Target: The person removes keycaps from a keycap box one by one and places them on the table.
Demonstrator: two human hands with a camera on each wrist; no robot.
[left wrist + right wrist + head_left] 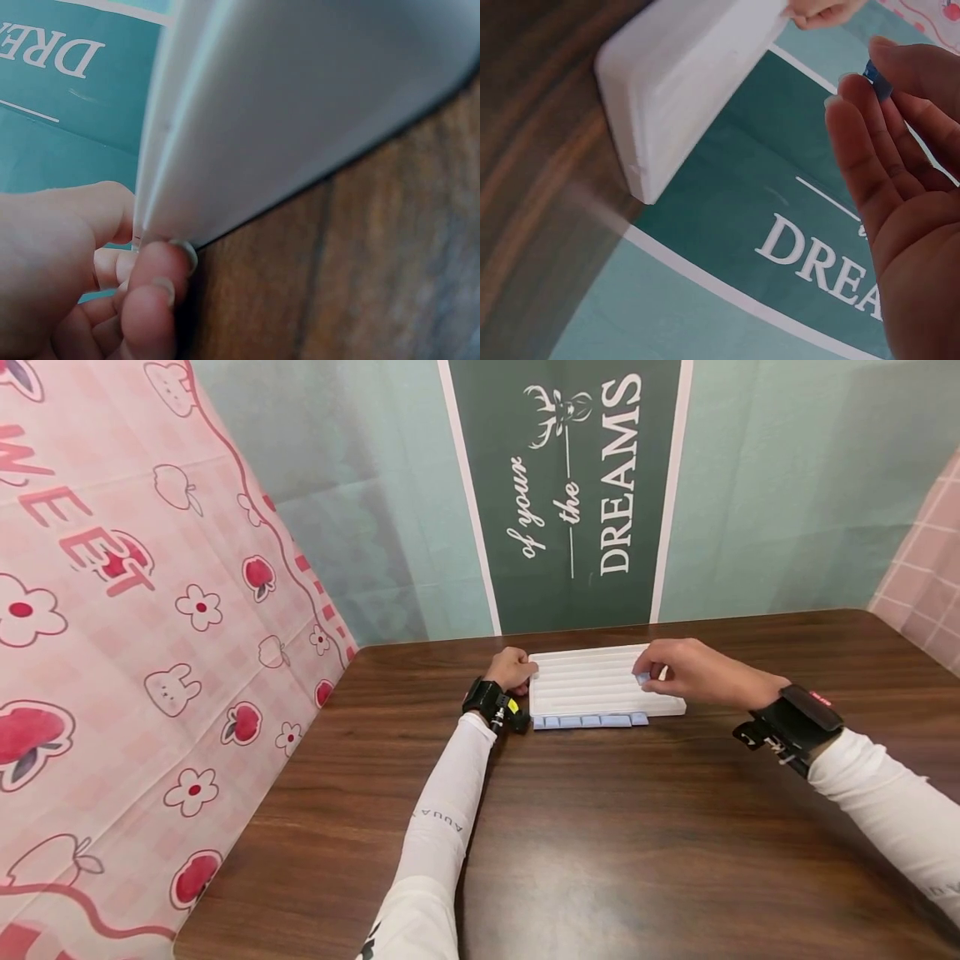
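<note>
A white tray [585, 681] with long parallel ridges lies on the table. At its left edge my left hand [512, 670] grips the rim; in the left wrist view, fingers [154, 274] curl against the tray's side [247, 135]. Over the right part of the tray, my right hand [693, 672] pinches a small blue keycap [642, 678] between thumb and fingers. The right wrist view shows that keycap [881, 81] held clear of the white tray [682, 82]. Along the tray's front edge runs a row of several light blue keycaps [588, 722], one wider than its neighbours.
The brown wooden table [600, 827] extends in front of the tray and to both sides. Behind it hangs a green cloth [577, 593] with white lettering. A pink patterned curtain [225, 677] borders the left side, and pink tile-patterned cloth [922, 577] stands at the right.
</note>
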